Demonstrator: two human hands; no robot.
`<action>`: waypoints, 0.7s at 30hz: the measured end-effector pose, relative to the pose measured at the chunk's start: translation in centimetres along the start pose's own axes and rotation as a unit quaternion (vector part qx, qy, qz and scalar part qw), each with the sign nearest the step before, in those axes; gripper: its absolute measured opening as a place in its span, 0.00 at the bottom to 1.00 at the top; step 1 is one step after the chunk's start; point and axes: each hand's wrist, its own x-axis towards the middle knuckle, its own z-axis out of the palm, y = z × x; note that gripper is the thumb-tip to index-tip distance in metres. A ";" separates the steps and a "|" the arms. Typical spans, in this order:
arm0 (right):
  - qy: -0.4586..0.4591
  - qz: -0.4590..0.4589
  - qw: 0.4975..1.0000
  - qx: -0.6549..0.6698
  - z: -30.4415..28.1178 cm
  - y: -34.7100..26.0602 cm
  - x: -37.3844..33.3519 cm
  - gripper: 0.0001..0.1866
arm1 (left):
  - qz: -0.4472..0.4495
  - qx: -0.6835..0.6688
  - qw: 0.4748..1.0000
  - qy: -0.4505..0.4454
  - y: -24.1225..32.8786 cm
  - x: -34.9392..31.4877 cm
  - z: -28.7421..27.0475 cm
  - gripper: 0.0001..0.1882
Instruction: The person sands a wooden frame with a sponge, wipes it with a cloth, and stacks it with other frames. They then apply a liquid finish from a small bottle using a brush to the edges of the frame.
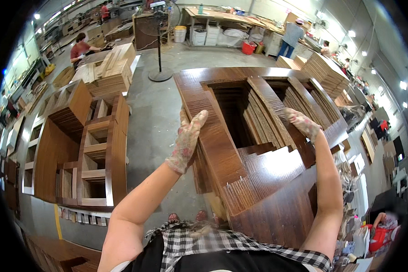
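In front of me lies a stack of dark brown wooden frames with rectangular openings. My left hand (186, 141), in a patterned fabric glove, holds the left edge of the top frame (222, 147), thumb on its face and fingers over the side. My right hand (305, 125), gloved alike, grips a crossbar between two openings; its fingertips are partly hidden. The top frame lies askew over the lower frames (276, 165), whose near ends show in steps. A flat brown panel (272, 213) is nearest my body.
Another stack of brown frames (115, 149) stands on the left. Beyond are a standing fan (159, 45), a pile of wood strips (106, 68) and a long workbench (226, 17). A person in red (80, 47) works back left; another in grey (291, 36) stands back right.
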 end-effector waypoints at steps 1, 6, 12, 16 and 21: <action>0.048 0.044 0.979 -0.192 7.5 -2.6 -0.4 0.33 | 0.017 0.014 0.999 0.030 0.7 -0.8 -1.2 0.29; 0.152 0.056 0.896 -0.414 10.7 -5.0 -4.1 0.38 | -0.005 -0.073 0.997 -0.025 0.4 -2.6 -0.4 0.37; 0.123 0.084 0.910 -0.388 14.8 -7.0 -5.3 0.51 | -0.003 -0.127 0.989 -0.075 0.6 -2.3 -2.0 0.29; 0.169 0.060 0.866 -0.466 18.6 -6.2 -6.2 0.50 | -0.039 -0.082 0.995 -0.049 4.0 -3.7 -4.4 0.26; 0.091 0.054 0.852 -0.512 25.0 -4.9 -6.9 0.48 | -0.039 0.063 0.996 0.044 7.9 -4.8 -11.9 0.27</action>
